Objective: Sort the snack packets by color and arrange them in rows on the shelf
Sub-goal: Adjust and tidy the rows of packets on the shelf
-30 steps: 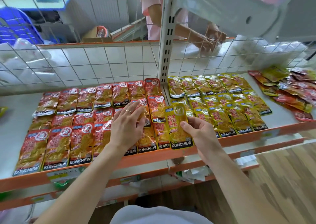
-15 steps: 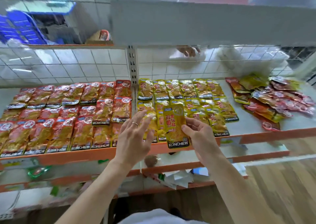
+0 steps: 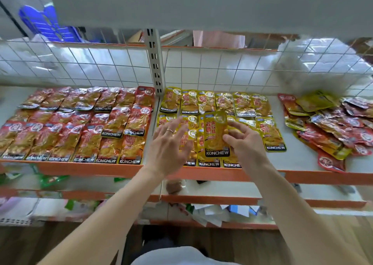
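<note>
A person's right hand [image 3: 246,143] pinches a yellow packet [image 3: 215,135] by its side edge, thumb on its face, just above the front of the yellow rows [image 3: 222,103]. The left hand [image 3: 169,149] hovers beside it, fingers spread, holding nothing. The step appears to be placing this packet; next it needs a free slot among the yellows, laid flat and square. Red rows [image 3: 80,127] fill the shelf [image 3: 302,159] to the left; at far right, a mixed pile [image 3: 333,127] awaits sorting.

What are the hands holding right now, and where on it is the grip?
The right hand pinches a yellow snack packet by its right edge, thumb on the front. The left hand holds nothing.
</note>
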Motion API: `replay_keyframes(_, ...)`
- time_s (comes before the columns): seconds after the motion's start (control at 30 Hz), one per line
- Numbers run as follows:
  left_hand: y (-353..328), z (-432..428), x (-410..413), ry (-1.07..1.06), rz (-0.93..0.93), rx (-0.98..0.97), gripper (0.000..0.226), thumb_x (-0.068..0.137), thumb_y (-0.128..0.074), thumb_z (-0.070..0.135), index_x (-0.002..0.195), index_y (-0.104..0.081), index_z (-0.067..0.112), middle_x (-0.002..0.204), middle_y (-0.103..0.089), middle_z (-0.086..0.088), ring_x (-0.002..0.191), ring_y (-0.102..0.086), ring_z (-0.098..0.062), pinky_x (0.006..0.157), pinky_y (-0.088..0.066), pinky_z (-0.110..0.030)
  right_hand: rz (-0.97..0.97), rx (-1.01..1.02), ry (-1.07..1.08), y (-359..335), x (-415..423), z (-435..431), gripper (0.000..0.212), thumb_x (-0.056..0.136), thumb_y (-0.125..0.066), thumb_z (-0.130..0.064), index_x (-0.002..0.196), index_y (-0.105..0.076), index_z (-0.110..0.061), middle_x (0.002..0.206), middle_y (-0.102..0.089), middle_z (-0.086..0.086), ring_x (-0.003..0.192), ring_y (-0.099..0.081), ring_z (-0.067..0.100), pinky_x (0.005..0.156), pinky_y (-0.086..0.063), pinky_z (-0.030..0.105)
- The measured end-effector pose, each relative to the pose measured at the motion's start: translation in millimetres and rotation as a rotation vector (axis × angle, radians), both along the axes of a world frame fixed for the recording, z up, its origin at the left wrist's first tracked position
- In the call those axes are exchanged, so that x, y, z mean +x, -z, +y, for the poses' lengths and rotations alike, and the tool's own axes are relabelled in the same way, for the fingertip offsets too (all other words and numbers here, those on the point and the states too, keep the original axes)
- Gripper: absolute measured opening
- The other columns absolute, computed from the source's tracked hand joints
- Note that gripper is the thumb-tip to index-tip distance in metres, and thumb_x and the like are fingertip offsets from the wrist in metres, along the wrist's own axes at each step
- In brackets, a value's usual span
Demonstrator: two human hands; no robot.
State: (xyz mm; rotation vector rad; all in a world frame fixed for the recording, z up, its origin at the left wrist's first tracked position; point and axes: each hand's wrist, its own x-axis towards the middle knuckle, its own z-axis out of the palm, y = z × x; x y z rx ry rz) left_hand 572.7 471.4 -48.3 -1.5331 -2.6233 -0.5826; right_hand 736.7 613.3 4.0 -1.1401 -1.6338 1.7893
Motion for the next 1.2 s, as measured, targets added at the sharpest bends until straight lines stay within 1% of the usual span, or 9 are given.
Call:
replay_keyframes(0.07,-2,12,-17,-0.043,0.022,-0.048,0.071,0.093,-0.023,0.062,0.149,-0.046,0.025,0.163,-0.031,0.001,0.151,-0.024,-0.02,0.122,-0.016,-0.041,-0.068,0.078,-0.038,1,-16,13,0.049,0.089,-0.067,-0.003,0.131,-0.06,-0.027,0.105,-0.074,0.005,0.091,-0.071,0.017,0.077,-0.059,0.036)
replay_keyframes(0.23,4,30,-47,-0.179,-0.009,-0.089,0.068,0.094,-0.025,0.064,0.152,-0.038,0.031,0.167,-0.02,0.004,0.154,-0.012,-0.022,0.121,-0.014,-0.048,-0.101,0.247,-0.115,9,-62,42,0.046,0.088,-0.065,-0.003,0.122,-0.064,-0.034,0.099,-0.07,0.001,0.09,-0.069,0.018,0.074,-0.056,0.027)
replay_keyframes(0.33,15,29,-46,-0.193,-0.026,-0.092,0.071,0.094,-0.022,0.065,0.155,-0.033,0.032,0.167,-0.016,0.004,0.154,-0.011,-0.02,0.123,-0.009,-0.046,-0.149,0.361,-0.151,14,-91,51,0.031,0.09,-0.064,-0.003,0.106,-0.072,-0.028,0.091,-0.07,-0.004,0.085,-0.067,0.016,0.071,-0.055,0.023)
replay_keyframes(0.43,20,29,-47,-0.214,-0.049,-0.087,0.072,0.094,-0.021,0.067,0.157,-0.028,0.033,0.168,-0.013,0.005,0.155,-0.01,-0.02,0.124,-0.007,-0.044,-0.225,0.554,-0.189,16,-119,58,0.023,0.091,-0.066,-0.008,0.113,-0.074,-0.012,0.103,-0.073,0.002,0.097,-0.066,0.014,0.085,-0.049,0.019)
replay_keyframes(0.5,20,30,-49,-0.203,-0.042,-0.123,0.07,0.097,-0.025,0.066,0.158,-0.026,0.032,0.168,-0.011,0.005,0.155,-0.009,-0.019,0.124,-0.007,-0.043,-0.28,0.653,-0.208,19,-134,61,0.023,0.092,-0.066,-0.012,0.113,-0.073,-0.007,0.107,-0.073,0.006,0.101,-0.065,0.016,0.087,-0.045,0.019)
replay_keyframes(0.63,21,27,-45,-0.187,-0.023,-0.148,0.064,0.1,-0.031,0.061,0.156,-0.031,0.029,0.167,-0.019,0.004,0.154,-0.014,-0.018,0.123,-0.012,-0.041,-0.4,0.844,-0.232,32,-148,58,0.032,0.09,-0.071,-0.023,0.116,-0.071,-0.004,0.118,-0.065,0.017,0.114,-0.058,0.028,0.099,-0.042,0.03)
replay_keyframes(0.8,20,29,-47,-0.204,-0.034,-0.155,0.069,0.098,-0.027,0.061,0.157,-0.031,0.024,0.165,-0.026,0.005,0.153,-0.016,-0.017,0.123,-0.014,-0.041,-0.448,1.033,-0.366,45,-138,44,0.037,0.091,-0.069,-0.031,0.123,-0.069,-0.012,0.136,-0.054,0.012,0.132,-0.041,0.032,0.111,-0.035,0.044)
replay_keyframes(0.93,21,30,-47,-0.218,-0.067,-0.163,0.069,0.1,-0.028,0.061,0.158,-0.028,0.023,0.167,-0.021,0.003,0.154,-0.012,-0.017,0.124,-0.013,-0.041,-0.562,1.104,-0.447,47,-139,40,0.04,0.098,-0.058,-0.034,0.136,-0.06,-0.023,0.15,-0.048,0.001,0.143,-0.035,0.022,0.115,-0.021,0.049)
replay_keyframes(1.2,18,30,-48,-0.211,-0.093,-0.209,0.071,0.099,-0.029,0.062,0.16,-0.022,0.026,0.168,-0.014,0.005,0.155,-0.005,-0.017,0.125,-0.008,-0.042,-0.634,1.028,-0.556,43,-154,48,0.054,0.099,-0.049,-0.019,0.152,-0.039,-0.025,0.163,-0.027,-0.005,0.149,-0.025,0.016,0.12,-0.013,0.049)
